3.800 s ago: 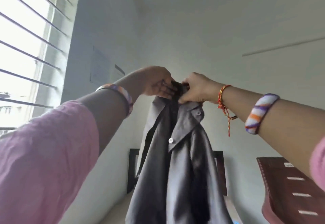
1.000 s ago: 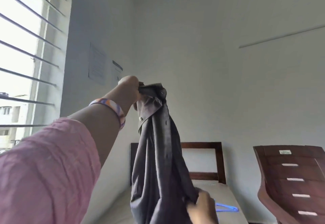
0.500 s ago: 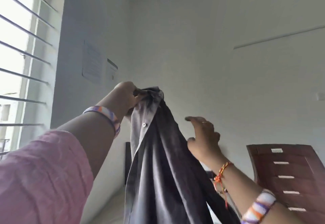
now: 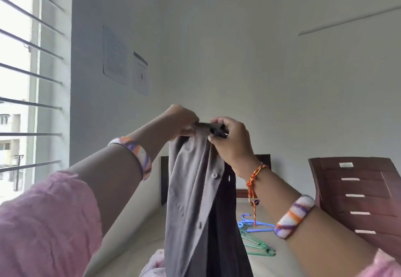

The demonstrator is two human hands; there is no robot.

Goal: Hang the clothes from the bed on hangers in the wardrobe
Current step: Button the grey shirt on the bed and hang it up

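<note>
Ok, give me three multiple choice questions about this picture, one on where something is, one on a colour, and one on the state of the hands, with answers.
1. Where do the plastic hangers lie?
A. on the bed
B. on the brown chair
C. on the window bars

2. What colour is the shirt being held up?
A. white
B. grey
C. red

3. How is the shirt held?
A. left hand only
B. right hand only
C. both hands at its top

Answers:
1 A, the blue hanger and green hangers rest on the bed.
2 B, the shirt is grey with pale buttons.
3 C, the left hand and right hand both grip its top edge.
</note>
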